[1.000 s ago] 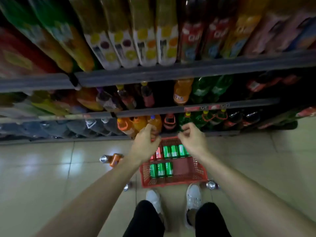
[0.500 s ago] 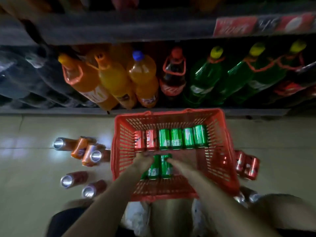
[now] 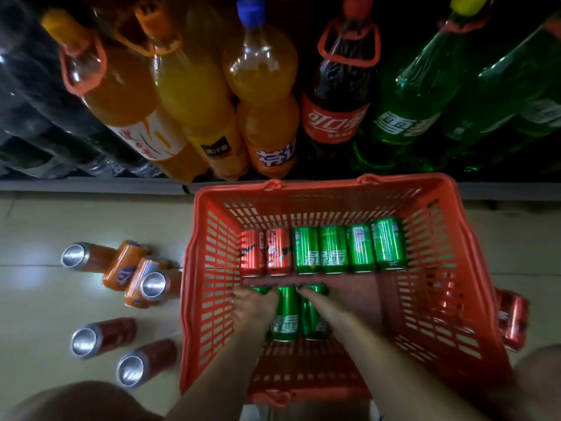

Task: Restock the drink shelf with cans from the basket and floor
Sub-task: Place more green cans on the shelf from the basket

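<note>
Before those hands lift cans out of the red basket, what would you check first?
1. Left hand on the near green cans: ok, though grip closure cannot tell.
2. Right hand touching them: ok.
3. Red plastic basket flat on the floor: ok.
4. Far row of red and green cans clear of the hands: ok.
5. Free space on the shelf: cannot tell.
6. Loose orange cans on the floor, still unshelved: not ok.

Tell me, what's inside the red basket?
Inside the red basket lie two red cans, four green cans, and more green cans partly covered by both hands.
</note>
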Demonstrator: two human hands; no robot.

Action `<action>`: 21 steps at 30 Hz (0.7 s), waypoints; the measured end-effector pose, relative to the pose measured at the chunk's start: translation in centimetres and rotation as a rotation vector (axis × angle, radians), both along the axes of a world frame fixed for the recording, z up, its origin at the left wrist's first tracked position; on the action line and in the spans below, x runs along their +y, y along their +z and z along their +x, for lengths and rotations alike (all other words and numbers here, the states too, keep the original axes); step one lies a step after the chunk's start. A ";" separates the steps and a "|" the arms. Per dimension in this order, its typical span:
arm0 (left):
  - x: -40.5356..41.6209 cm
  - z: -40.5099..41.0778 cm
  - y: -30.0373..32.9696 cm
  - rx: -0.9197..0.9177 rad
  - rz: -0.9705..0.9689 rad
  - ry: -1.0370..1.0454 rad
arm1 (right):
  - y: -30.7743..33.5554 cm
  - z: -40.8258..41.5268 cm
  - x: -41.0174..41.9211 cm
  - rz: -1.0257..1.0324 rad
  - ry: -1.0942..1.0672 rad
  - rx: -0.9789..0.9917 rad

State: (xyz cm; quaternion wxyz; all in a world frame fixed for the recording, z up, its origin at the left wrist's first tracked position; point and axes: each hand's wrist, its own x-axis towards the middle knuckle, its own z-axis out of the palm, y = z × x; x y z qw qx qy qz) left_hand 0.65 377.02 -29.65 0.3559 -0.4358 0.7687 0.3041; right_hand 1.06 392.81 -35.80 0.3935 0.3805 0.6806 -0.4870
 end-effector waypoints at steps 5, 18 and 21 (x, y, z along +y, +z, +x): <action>-0.4 -0.1 -1.0 -0.085 0.048 -0.074 | 1.5 -0.5 1.3 0.000 -0.009 -0.032; -2.8 2.4 -9.6 -0.047 0.314 0.172 | 4.2 -1.4 3.0 -0.243 -0.204 -0.113; -2.7 2.0 -7.6 -0.009 0.392 0.218 | 4.6 -1.5 3.0 -0.335 -0.219 -0.115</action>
